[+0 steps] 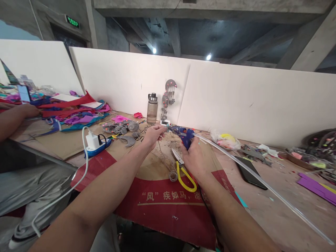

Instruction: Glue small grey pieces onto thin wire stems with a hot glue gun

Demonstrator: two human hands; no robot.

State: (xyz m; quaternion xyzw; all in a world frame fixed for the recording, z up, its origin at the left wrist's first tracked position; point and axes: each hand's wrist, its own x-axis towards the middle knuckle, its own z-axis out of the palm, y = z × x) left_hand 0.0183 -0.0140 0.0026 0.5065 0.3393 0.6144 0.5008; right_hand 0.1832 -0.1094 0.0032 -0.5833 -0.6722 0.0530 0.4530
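Observation:
My right hand (pixel 193 154) is wrapped round the handle of a blue glue gun (pixel 186 135), with a long clear glue stick (pixel 244 159) sticking out of its back toward the lower right. My left hand (pixel 154 135) pinches something small at the gun's nozzle, too small to make out. A thin cord (pixel 164 157) hangs below my left fingers, near a small clear roll (pixel 173 175). Yellow-handled scissors (pixel 186 178) lie on the red and brown cardboard (pixel 168 206), just beside my right hand.
A bottle (pixel 152 110) and a grey moon ornament (pixel 171 84) stand at the white partition (pixel 126 77). Grey felt pieces (pixel 120 126) and a power strip (pixel 97 148) lie left; a black phone (pixel 250 173) lies right. Another person's arm (pixel 15 119) rests near coloured felt (pixel 76 112).

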